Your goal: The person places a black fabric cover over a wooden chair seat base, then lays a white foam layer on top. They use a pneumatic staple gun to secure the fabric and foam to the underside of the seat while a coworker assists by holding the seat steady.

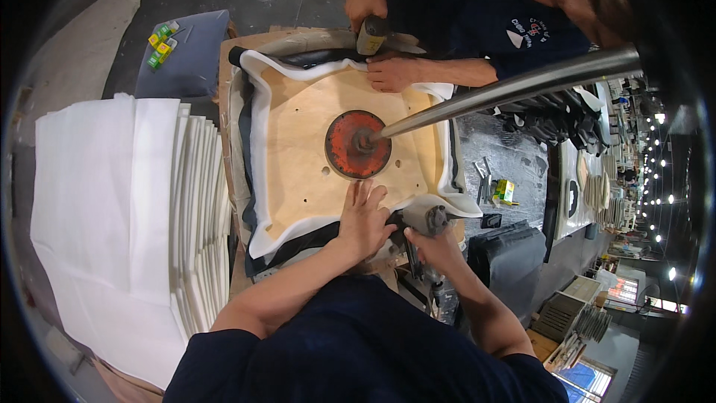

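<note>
Two hands are working at the board's [291, 149] near edge: left hand [365, 216] spreading over the padding [262, 116], its grip unclear; right hand [436, 246] clamping a gun [425, 216]. The board is lying centre, under a red disc [342, 151]; padding is rimming it, the dark cover [321, 56] seemingly not yet lapping over.

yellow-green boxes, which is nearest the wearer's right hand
The box on the grey table, right of the tan board; the other boxes lie far upper left, on the blue-grey surface.

The board [298, 179] is tan, the padding [260, 142] white.
</note>
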`<action>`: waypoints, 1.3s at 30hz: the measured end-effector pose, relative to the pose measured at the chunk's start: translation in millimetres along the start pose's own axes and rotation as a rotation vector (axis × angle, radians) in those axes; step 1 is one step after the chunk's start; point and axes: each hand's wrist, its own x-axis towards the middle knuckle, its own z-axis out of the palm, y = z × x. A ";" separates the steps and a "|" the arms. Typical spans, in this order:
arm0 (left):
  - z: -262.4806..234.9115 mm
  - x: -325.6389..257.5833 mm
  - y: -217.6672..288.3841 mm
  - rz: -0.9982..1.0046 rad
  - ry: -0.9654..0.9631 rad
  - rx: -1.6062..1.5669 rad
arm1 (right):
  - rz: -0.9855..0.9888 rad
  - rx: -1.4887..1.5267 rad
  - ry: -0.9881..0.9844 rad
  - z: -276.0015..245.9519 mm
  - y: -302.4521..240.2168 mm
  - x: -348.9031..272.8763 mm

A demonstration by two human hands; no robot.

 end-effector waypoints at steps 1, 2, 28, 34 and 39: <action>-0.7 -2.1 -0.6 -0.002 0.011 0.012 | 0.003 0.053 0.008 0.5 -0.8 -1.1; -1.1 -4.4 -0.4 -0.003 0.021 0.023 | -0.023 0.104 0.003 0.2 2.4 -1.0; -18.6 -15.1 -7.2 -0.027 -0.020 0.070 | -0.076 0.252 0.002 12.8 7.0 -13.2; -9.6 -15.2 -10.0 -0.073 -0.007 -0.018 | -0.090 0.133 -0.058 20.2 7.1 -19.0; -6.6 -16.7 -10.1 -0.076 0.031 -0.049 | 0.058 0.040 -0.032 26.3 -8.3 -15.3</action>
